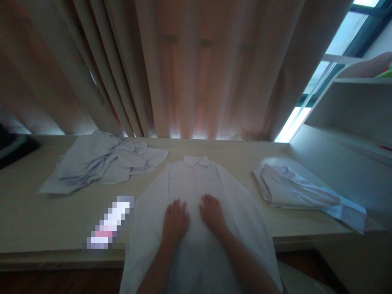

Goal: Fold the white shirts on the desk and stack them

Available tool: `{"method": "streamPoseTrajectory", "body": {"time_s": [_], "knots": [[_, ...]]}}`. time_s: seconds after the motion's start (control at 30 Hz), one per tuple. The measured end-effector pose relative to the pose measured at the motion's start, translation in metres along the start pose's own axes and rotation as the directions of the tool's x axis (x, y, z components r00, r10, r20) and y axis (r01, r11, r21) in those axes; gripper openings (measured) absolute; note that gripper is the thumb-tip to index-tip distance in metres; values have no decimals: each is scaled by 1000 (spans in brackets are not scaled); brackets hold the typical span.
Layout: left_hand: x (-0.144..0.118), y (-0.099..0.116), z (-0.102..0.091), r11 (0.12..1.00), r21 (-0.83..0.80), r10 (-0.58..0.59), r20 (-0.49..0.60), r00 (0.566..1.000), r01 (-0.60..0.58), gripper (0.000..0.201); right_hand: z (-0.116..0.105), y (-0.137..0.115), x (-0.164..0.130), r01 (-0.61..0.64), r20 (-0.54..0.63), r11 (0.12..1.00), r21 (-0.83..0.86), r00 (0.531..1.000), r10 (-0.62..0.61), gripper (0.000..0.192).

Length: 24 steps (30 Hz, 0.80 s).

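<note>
A white collared shirt (pixel 196 179) lies flat on the pale wooden table (pixel 45 220), collar at the far side, its lower part hanging over the near edge. My left hand (pixel 175 220) and my right hand (pixel 212 213) both rest palm down on the middle of the shirt, side by side, fingers spread. Neither hand grips the cloth.
A loose heap of pale blue shirts (pixel 101 163) lies at the left back. Folded shirts (pixel 294 190) are stacked at the right. A blurred-out object (pixel 108 224) lies left of the shirt. Curtains (pixel 190 69) hang behind; a white shelf unit (pixel 349 110) stands at the right.
</note>
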State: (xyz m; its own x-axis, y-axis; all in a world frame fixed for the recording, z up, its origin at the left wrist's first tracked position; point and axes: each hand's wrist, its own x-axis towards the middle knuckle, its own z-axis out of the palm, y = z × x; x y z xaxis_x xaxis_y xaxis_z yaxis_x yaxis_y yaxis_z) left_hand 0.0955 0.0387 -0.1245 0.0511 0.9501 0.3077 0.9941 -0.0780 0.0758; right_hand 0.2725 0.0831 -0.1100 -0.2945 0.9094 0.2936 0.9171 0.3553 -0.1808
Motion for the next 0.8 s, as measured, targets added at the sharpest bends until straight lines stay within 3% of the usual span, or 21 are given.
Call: {"method": "streamPoseTrajectory", "body": {"time_s": [0.2,0.53,0.67,0.8], "knots": [[0,0,2,1000,16,16,-16,1000,-16,45,-1,1,0,-14,-13,1000,7,1000,14,34],[8,4,-1,1000,29,8,61,998,-9,46,-11,-3,6,64,28,997,-47,998,-62,27],[22,-6,-6,1000,-3,10,66,998,-10,44,-18,10,14,88,72,992,-87,994,-81,28],[32,-27,-6,997,36,-67,55,996,66,49,-25,37,25,25,107,991,-129,994,-11,31]]}}
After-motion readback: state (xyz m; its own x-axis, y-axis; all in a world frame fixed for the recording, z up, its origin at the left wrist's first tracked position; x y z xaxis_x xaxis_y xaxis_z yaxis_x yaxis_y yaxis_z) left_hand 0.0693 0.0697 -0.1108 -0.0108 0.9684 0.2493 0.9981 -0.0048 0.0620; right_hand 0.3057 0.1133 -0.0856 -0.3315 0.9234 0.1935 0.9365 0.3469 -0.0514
